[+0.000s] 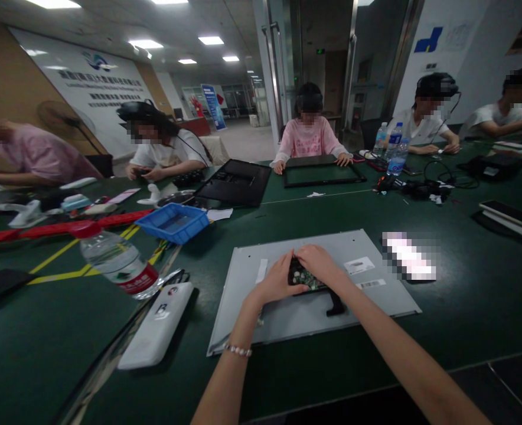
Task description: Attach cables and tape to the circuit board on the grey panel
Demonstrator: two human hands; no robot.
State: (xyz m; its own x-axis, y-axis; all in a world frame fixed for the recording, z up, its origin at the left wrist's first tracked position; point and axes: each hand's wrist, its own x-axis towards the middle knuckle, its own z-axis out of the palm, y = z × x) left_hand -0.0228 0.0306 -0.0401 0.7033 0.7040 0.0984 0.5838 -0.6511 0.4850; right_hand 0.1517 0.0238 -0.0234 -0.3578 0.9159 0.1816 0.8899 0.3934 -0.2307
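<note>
A green circuit board [304, 278] in a dark housing shows between my two hands, above the middle of a flat grey metal panel [243, 321]. My left hand [275, 282] grips its left side, with the thumb along the near edge and the fingers at the far edge. My right hand [319, 263] curls over its far right side, its fingertips close to those of the left. Much of the board's far edge is hidden by the fingers. A black bracket-like piece [335, 303] juts out near my right wrist, over the panel. White labels [359, 265] stick to the panel.
Left of the panel are a white power bank [158, 327], a tilted water bottle [118, 260] and a blue tray [175, 224]. A lit phone [408, 255] lies right. Across the table, a person holds a black frame [325, 183] beside a black back cover [237, 182].
</note>
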